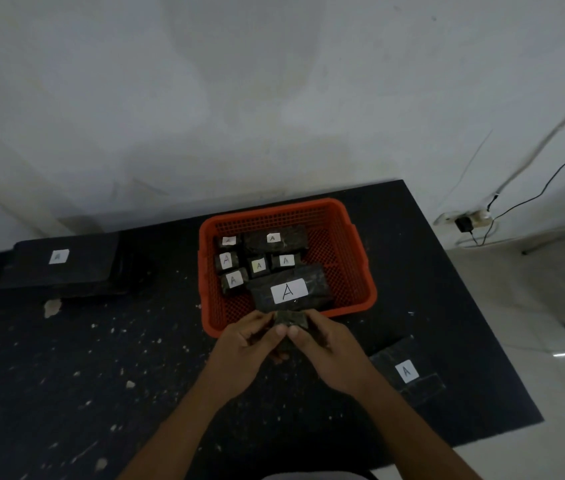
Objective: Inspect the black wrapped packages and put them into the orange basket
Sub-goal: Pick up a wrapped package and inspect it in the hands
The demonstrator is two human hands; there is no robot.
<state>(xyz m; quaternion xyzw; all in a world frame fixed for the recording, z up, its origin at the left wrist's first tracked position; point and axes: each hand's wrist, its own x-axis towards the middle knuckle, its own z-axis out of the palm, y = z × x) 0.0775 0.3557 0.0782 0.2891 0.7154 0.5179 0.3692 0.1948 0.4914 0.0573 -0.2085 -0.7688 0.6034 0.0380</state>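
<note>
An orange basket (350,237) stands on the black table, holding several black wrapped packages with white "A" labels. The largest of them (312,277) lies near the basket's front wall. Both my hands hold one small black package (289,320) just in front of the basket's near rim: my left hand (246,351) grips its left side, my right hand (329,355) its right side, thumbs meeting on top. Most of this package is hidden by my fingers. Another black package (412,375) lies flat on the table to the right of my right wrist.
A large flat black package (63,268) with a white label lies at the table's far left. The black table (101,358) is flecked with white chips. A white wall stands behind; a cable and plug (464,224) sit on the floor at the right.
</note>
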